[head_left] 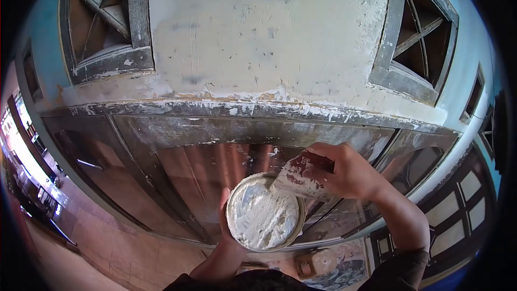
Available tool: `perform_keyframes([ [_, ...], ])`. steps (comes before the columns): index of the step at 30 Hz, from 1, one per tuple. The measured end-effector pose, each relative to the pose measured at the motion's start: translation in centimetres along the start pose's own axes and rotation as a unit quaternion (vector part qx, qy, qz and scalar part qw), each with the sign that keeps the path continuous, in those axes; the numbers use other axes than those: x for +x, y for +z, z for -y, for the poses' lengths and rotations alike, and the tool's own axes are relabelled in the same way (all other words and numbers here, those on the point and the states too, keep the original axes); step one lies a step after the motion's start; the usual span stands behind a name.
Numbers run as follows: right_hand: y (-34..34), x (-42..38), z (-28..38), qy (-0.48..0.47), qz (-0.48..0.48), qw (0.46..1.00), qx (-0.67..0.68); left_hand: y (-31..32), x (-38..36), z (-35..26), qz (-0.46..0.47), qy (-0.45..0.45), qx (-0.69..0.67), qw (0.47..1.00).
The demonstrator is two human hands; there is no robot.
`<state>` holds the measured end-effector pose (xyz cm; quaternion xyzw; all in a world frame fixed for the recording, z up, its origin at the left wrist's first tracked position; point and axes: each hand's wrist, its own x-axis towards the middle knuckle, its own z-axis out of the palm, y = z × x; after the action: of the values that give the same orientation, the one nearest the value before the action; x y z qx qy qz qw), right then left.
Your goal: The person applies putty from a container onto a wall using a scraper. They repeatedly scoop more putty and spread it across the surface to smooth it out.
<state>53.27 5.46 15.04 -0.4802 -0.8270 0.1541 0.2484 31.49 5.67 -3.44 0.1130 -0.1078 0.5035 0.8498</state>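
Note:
A round tub of white, paste-like filler is held up in front of me. My left hand grips it from its left side and from below, with most of the fingers hidden behind it. Closed around a flat, dark red scraper smeared with white paste, my right hand is at the tub's upper right. The scraper's lower left edge reaches the rim and overlaps the filler. Drag marks and ridges run through the paste.
Ahead rises a pale, patched wall between two dark window frames. Below it runs a flaking wooden ledge over glazed dark panels. Far below are a tiled floor and a brown stool-like object.

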Motion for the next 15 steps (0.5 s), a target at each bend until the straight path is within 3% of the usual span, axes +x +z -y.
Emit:
perform_keyframes([
  [4,1.1,0.3,-0.3,-0.013,0.011,0.998,0.056,-0.1,0.2,0.1,0.065,-0.006,-0.07,0.995],
  [10,1.7,0.2,0.8,-0.036,0.053,0.997,0.05,-1.7,0.4,-0.1,0.086,-0.008,-0.009,0.996],
  [12,2.0,0.1,0.7,-0.105,0.083,0.99,0.038,-1.9,0.3,0.1,0.086,-0.008,-0.016,0.996],
  [15,1.3,0.2,1.0,-0.135,0.06,0.989,0.025,-2.1,-0.1,-0.1,0.042,-0.022,-0.037,0.998],
])
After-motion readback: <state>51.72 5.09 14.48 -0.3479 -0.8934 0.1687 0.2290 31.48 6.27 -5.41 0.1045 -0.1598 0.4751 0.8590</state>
